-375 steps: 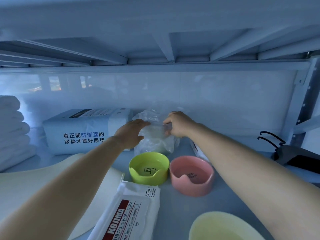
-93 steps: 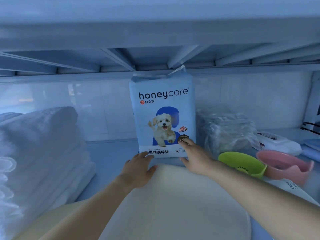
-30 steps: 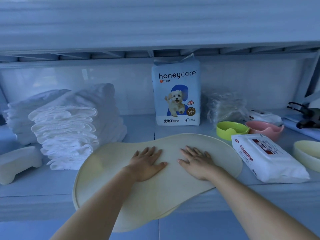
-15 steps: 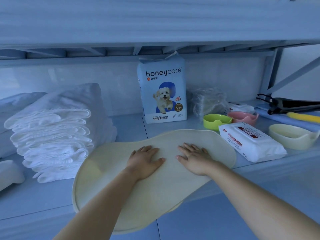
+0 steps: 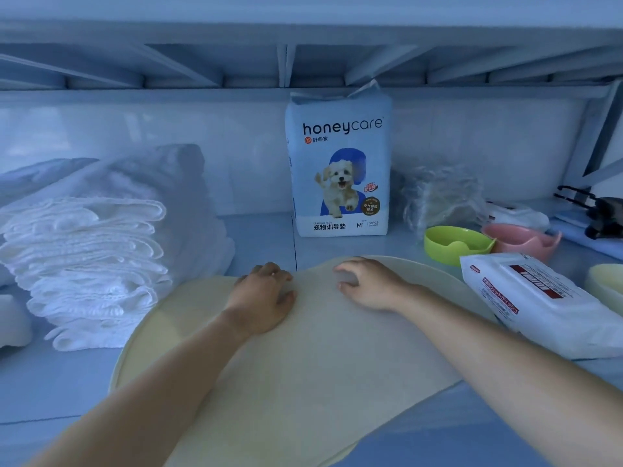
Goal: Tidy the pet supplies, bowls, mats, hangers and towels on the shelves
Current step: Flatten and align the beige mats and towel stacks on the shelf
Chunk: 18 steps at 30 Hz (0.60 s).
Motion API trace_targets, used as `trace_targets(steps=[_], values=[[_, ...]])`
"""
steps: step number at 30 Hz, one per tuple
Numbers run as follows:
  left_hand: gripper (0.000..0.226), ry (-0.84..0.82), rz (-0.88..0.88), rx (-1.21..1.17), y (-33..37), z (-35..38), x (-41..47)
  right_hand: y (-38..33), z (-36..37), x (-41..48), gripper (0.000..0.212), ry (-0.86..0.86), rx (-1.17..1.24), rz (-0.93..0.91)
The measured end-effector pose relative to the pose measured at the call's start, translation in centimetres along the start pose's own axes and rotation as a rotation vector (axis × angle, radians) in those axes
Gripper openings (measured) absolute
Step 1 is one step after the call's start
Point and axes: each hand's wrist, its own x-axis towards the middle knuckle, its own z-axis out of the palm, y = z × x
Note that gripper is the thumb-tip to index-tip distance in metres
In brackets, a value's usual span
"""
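Head view, near to far.

Nearest: the cream mat [image 5: 303, 365] lies flat on the shelf [image 5: 67, 382], its near lobe overhanging the front lip. Not settled in place, by my judgement.

Left hand [image 5: 263, 298]: palm down on the mat, fingers [image 5: 269, 269] bent over its far rim, so it appears to grip that edge. Right hand [image 5: 367, 284]: also on the mat, fingers [image 5: 345, 266] curled with the tips close to the far rim. It is motion-blurred, so I cannot tell whether they hook the edge or only press down.

Mid-shelf, left: the folded white towels [image 5: 94, 264] sit in a stack just beside the mat (layers uneven at the front, and leaning a little). A pale object [image 5: 13, 321] at the left border is cut off and unidentified. Right: the wipes pack [image 5: 546, 305] lies at an angle, touching or overlapping the mat's right side. A cream bowl [image 5: 606, 284] is partly out of frame beyond it.

Further back: the green bowl [image 5: 455, 244] and pink bowl [image 5: 519, 241] stand side by side, not nested.

Against the back wall: the training-pad pack [image 5: 338, 170] stands upright, facing forward, and looks placed. A crumpled clear bag [image 5: 441, 193] is to its right, and the dark hangers [image 5: 593, 210] are at the far right edge.

Progress estimate: partway.
- Done: pad pack, and the towels roughly.
- Left: seat the mat fully on the shelf, square the wipes pack, group the three bowls, sort the hangers.
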Motion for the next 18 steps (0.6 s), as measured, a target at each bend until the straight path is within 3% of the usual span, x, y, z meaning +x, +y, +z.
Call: trace_targets(steps=[3,7,18], values=[[0.043,-0.014,-0.083,0.137,-1.4,-0.3,1.3,-0.1,0.3,2.7,0.041,-0.030,0.009,-0.071],[0.035,-0.018,-0.198,0.124,-2.0,-0.3,1.5,0.5,0.9,5.4,0.042,-0.086,0.002,-0.142],[0.040,-0.070,-0.223,0.173,-2.0,0.1,1.4,2.0,1.7,8.4,0.026,-0.027,-0.019,-0.242]])
